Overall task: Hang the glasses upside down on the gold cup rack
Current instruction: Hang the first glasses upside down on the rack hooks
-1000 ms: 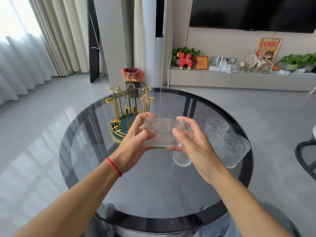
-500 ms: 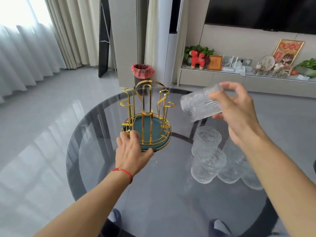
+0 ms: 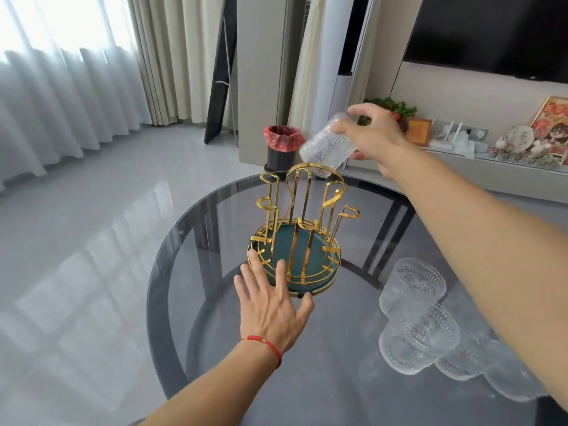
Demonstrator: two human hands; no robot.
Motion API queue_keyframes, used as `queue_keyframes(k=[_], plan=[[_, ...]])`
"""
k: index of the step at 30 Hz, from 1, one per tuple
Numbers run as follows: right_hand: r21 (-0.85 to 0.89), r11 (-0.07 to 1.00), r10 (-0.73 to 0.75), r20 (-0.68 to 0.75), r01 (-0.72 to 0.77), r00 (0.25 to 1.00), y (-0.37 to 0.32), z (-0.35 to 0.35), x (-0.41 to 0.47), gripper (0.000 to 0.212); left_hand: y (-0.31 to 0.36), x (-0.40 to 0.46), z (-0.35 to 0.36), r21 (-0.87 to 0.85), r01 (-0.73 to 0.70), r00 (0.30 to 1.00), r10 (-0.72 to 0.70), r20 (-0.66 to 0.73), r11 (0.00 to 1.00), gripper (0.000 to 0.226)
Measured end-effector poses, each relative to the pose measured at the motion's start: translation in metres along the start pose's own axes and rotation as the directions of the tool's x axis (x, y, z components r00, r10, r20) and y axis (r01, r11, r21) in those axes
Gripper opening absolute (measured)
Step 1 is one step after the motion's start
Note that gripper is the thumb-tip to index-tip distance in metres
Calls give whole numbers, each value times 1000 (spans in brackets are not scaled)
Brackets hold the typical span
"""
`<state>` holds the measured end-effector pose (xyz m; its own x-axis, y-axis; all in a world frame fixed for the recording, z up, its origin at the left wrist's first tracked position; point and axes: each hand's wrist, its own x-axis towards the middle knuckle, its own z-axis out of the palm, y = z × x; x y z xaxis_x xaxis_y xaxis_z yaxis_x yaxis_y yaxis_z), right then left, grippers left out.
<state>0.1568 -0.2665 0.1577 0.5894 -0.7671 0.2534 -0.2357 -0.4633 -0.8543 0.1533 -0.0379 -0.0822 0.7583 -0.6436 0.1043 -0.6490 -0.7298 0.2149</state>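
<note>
The left hand (image 3: 270,305), fingers spread, is bracing the gold cup rack (image 3: 296,238) at its seven o'clock rim, probably to steady it. The right hand (image 3: 376,139) is gripping a glass (image 3: 325,147), tilting it mouth-down over the one o'clock prongs.

A round dark glass desk (image 3: 190,302) filled the lower centre of the frame, standing on a glossy grey floor (image 3: 76,229). Beyond it, at centre top, stood a black bin with a red liner (image 3: 283,147), with pale curtains (image 3: 67,96) at upper left. At upper right hung a dark television (image 3: 491,32) above a low shelf (image 3: 491,167) carrying a potted plant (image 3: 399,107) and framed pictures (image 3: 550,124).
</note>
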Motion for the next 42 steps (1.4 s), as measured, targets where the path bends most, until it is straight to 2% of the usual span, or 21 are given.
queue_keyframes(k=[3,5,7,11,14,19,23,28,30,32,34,38,40,42], plan=[[-128,992,18,155,2,988,0,17,12,75,0,0,1,-10,-5,1000,5,4,1000,87],[-149,989,42,279,0,959,3,25,18,78,0,1,1,-19,-8,1000,8,4,1000,85],[-167,986,75,410,-6,909,6,30,22,78,-1,2,2,-28,-15,1000,15,3,999,84],[-224,975,145,634,0,759,16,34,26,75,-1,0,4,-25,-15,1000,15,-2,1000,86],[-214,976,124,705,44,698,23,38,27,75,0,0,6,-17,-13,1000,13,-1,1000,87],[-182,983,131,748,12,650,25,43,30,77,1,0,8,-9,-16,1000,16,-1,1000,88],[-169,985,147,767,-24,625,26,40,31,64,1,1,8,-4,-7,1000,7,9,1000,89],[-159,987,126,745,-10,655,28,37,26,66,1,1,-2,25,-7,999,6,50,1000,88],[-127,992,102,665,-23,740,30,33,19,56,-1,1,-9,52,-12,998,8,65,999,86],[-113,994,65,490,-10,870,33,21,6,40,0,-2,-19,58,-18,996,13,83,998,84],[-118,993,26,306,11,952,38,0,-14,32,1,-7,-32,45,-29,997,25,72,999,82],[-187,981,-45,85,61,995,56,-48,-81,20,9,-21,-58,-3,-102,991,101,-84,995,63],[-281,956,-67,62,82,996,64,-70,-122,18,16,-28,-68,-122,-240,954,210,-214,963,44],[-381,920,-77,55,92,996,74,-90,-165,16,28,-35,-72,-254,-406,899,334,-283,878,30]])
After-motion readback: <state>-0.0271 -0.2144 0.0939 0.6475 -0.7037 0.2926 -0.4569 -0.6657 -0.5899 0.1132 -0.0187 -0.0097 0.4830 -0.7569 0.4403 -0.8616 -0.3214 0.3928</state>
